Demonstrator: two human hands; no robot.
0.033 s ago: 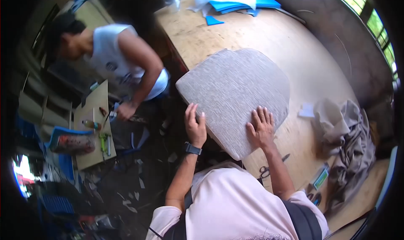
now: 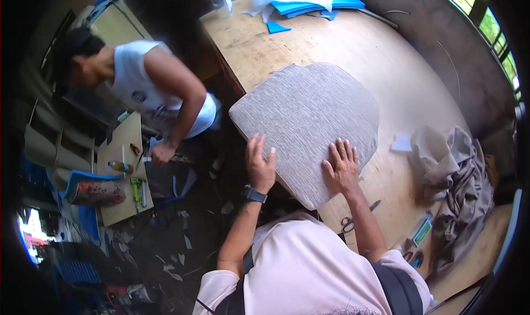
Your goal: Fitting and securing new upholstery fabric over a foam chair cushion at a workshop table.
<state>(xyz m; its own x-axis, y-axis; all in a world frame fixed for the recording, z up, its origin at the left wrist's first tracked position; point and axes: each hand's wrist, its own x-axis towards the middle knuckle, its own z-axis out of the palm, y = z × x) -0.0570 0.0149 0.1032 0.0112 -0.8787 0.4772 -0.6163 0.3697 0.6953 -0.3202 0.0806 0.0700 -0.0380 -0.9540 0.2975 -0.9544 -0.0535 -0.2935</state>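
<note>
A grey fabric-covered seat cushion lies on the wooden table, one corner jutting over its near left edge. My right hand rests flat on the cushion's near right part, fingers spread. At the near left edge of the cushion is my left hand, fingers stretched out and thumb apart; whether it touches the fabric I cannot tell. A dark watch is on my left wrist. Close to my right forearm, a pair of scissors lies partly hidden on the table.
Crumpled grey-brown fabric and a small green-and-white box lie on the table at right. Blue foam sheets and a can sit at the far end. At left, a co-worker bends over a small board with tools.
My left hand has shifted slightly right, and its fingers have lifted and spread from the cushion's edge. My right hand stays in place. The co-worker has leaned slightly left.
</note>
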